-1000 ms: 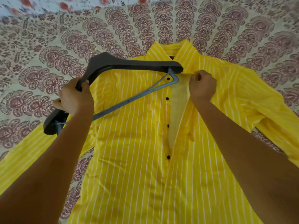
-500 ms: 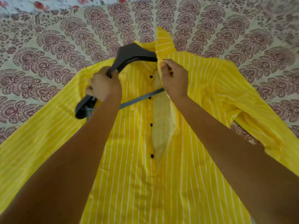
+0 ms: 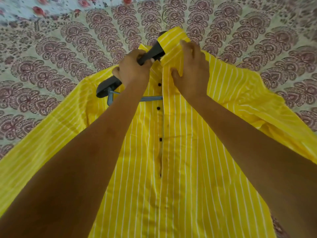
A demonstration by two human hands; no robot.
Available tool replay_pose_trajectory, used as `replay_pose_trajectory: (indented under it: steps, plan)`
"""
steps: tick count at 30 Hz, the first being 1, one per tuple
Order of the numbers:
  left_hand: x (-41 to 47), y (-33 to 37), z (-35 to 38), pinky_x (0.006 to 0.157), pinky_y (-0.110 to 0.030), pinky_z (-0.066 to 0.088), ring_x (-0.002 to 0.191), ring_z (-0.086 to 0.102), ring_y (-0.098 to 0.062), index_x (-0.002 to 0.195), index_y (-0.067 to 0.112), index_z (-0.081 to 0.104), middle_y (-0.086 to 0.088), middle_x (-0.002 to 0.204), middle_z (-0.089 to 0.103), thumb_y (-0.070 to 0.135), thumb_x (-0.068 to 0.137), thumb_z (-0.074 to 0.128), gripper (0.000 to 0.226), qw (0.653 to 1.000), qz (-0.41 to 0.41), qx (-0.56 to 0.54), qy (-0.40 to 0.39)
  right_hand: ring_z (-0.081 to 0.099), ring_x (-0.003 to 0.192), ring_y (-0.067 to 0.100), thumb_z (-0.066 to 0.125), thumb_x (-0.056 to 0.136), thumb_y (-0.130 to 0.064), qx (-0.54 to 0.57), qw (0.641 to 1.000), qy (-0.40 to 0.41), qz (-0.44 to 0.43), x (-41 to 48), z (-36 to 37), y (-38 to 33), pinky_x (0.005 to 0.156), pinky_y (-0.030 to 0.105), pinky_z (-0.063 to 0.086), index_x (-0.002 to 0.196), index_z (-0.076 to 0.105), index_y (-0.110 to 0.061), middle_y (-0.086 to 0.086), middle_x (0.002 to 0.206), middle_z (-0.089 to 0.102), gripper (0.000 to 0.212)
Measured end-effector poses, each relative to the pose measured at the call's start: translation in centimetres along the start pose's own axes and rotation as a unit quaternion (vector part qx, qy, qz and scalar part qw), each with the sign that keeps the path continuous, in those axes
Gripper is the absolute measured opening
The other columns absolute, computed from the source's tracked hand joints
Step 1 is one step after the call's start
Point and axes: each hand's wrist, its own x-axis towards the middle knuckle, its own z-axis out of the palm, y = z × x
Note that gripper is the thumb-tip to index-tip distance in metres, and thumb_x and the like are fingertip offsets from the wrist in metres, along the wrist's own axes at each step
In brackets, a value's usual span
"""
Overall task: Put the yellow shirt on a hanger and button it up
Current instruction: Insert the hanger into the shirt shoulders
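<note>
In the head view, I am looking down at the shirt (image 3: 188, 152), which is lying face up and spread out on a patterned sheet (image 3: 51, 57), collar (image 3: 173, 43) away from me. Its hem is running off the bottom of the frame, and both sleeves are being cut off at the side edges. My forearms (image 3: 96, 152) are covering much of the left front and part of the right.

My left hand (image 3: 133, 67) is gripping the hanger (image 3: 109, 85), with its fingers curled fully round the dark left arm of it. That arm's end and a short stretch of the grey bar (image 3: 151, 98) are lying on top of the left front. The hanger's right half is going under the right front panel and is hidden there. A dark bit is peeking out above the collar, but I cannot tell whether it is the hook.

My right hand (image 3: 190, 69) is holding the shirt just below the collar, pinching a fold of the right front's edge between thumb and fingers. What its palm is covering, I cannot see.

Dark buttons (image 3: 159, 84) are showing bare beside the front edge, so the upper ones are undone. Lower down the opening is narrowing to a thin line, and there I cannot tell fastened from loose.
</note>
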Motion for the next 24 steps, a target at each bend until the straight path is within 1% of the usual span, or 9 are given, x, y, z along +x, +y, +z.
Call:
replay_pose_trajectory:
  steps: [3, 5, 7, 11, 14, 18, 20, 22, 24]
  plan:
    - [0.0, 0.2, -0.1, 0.087, -0.03, 0.025, 0.102, 0.058, -0.016, 0.1, 0.024, 0.063, 0.007, 0.1, 0.066, 0.032, 0.08, 0.068, 0.023, 0.999, 0.006, -0.045, -0.004, 0.034, 0.132, 0.03, 0.062, 0.081, -0.038, -0.07, 0.994, -0.037, 0.08, 2.4, 0.1, 0.2, 0.108, 0.042, 0.027, 0.143, 0.022, -0.017, 0.01, 0.145, 0.036, 0.077]
    - [-0.1, 0.1, -0.1, 0.097, -0.037, 0.036, 0.098, 0.06, -0.017, 0.09, 0.028, 0.059, 0.011, 0.088, 0.06, 0.029, 0.077, 0.071, 0.019, 0.997, 0.021, -0.068, -0.008, 0.046, 0.122, 0.032, 0.057, 0.085, -0.031, -0.063, 0.991, -0.026, 0.115, 3.5, 0.1, 0.9, 0.103, 0.043, 0.032, 0.14, 0.029, -0.015, 0.013, 0.133, 0.049, 0.064]
    - [0.0, -0.3, -0.1, 0.096, -0.045, 0.042, 0.095, 0.061, -0.018, 0.089, 0.025, 0.059, 0.012, 0.084, 0.058, 0.026, 0.076, 0.07, 0.017, 0.994, 0.053, -0.092, -0.011, 0.054, 0.111, 0.035, 0.052, 0.087, -0.023, -0.043, 0.992, -0.025, 0.117, 4.2, 0.1, 1.7, 0.092, 0.042, 0.04, 0.133, 0.039, -0.013, 0.015, 0.122, 0.057, 0.049]
    - [-1.9, -2.4, 0.5, 0.098, -0.037, 0.033, 0.108, 0.053, -0.023, 0.102, 0.014, 0.063, -0.004, 0.108, 0.062, 0.022, 0.085, 0.055, 0.02, 0.981, 0.175, -0.02, 0.087, 0.056, 0.107, 0.034, 0.051, 0.087, -0.014, -0.045, 0.992, -0.018, 0.118, 4.6, -0.2, 2.8, 0.078, 0.037, 0.044, 0.123, 0.049, -0.014, 0.013, 0.116, 0.061, 0.036]
    - [-5.9, -4.6, 1.5, 0.086, -0.031, 0.028, 0.1, 0.048, -0.024, 0.1, 0.011, 0.06, -0.011, 0.103, 0.056, 0.022, 0.088, 0.051, 0.019, 0.977, 0.159, 0.004, 0.141, 0.053, 0.112, 0.033, 0.051, 0.09, -0.022, -0.04, 0.991, -0.031, 0.125, 4.6, -0.6, 3.6, 0.082, 0.039, 0.044, 0.126, 0.047, -0.014, 0.014, 0.12, 0.059, 0.038]
    - [-8.4, -7.1, 2.6, 0.078, -0.037, 0.043, 0.084, 0.057, -0.023, 0.089, 0.012, 0.059, -0.002, 0.085, 0.062, 0.031, 0.085, 0.051, 0.021, 0.99, 0.135, -0.021, 0.026, 0.053, 0.113, 0.032, 0.052, 0.09, -0.029, -0.021, 0.993, -0.027, 0.109, 4.5, -0.7, 4.0, 0.083, 0.039, 0.043, 0.125, 0.049, -0.012, 0.014, 0.12, 0.059, 0.039]
    - [-8.1, -7.2, 3.3, 0.086, -0.038, 0.037, 0.099, 0.054, -0.026, 0.101, 0.015, 0.059, -0.004, 0.102, 0.062, 0.045, 0.082, 0.057, 0.035, 0.989, 0.129, 0.061, -0.026, 0.054, 0.112, 0.031, 0.053, 0.09, -0.03, -0.003, 0.993, -0.018, 0.114, 4.6, -0.8, 4.1, 0.081, 0.037, 0.043, 0.124, 0.051, -0.014, 0.013, 0.119, 0.06, 0.038]
    - [-7.4, -6.6, 3.8, 0.095, -0.037, 0.03, 0.117, 0.044, -0.026, 0.12, 0.02, 0.052, -0.005, 0.128, 0.051, 0.056, 0.079, 0.058, 0.055, 0.981, 0.11, 0.142, -0.073, 0.054, 0.112, 0.029, 0.054, 0.089, -0.03, 0.019, 0.991, -0.002, 0.136, 5.0, -1.1, 4.2, 0.08, 0.036, 0.043, 0.126, 0.05, -0.017, 0.011, 0.12, 0.061, 0.039]
    - [-6.5, -6.1, 4.0, 0.099, -0.038, 0.027, 0.125, 0.037, -0.026, 0.131, 0.022, 0.045, -0.005, 0.14, 0.04, 0.06, 0.079, 0.056, 0.066, 0.971, 0.109, 0.192, -0.089, 0.054, 0.113, 0.027, 0.054, 0.089, -0.031, 0.03, 0.989, 0.001, 0.147, 5.3, -1.3, 4.3, 0.081, 0.035, 0.043, 0.127, 0.049, -0.018, 0.009, 0.121, 0.06, 0.04]
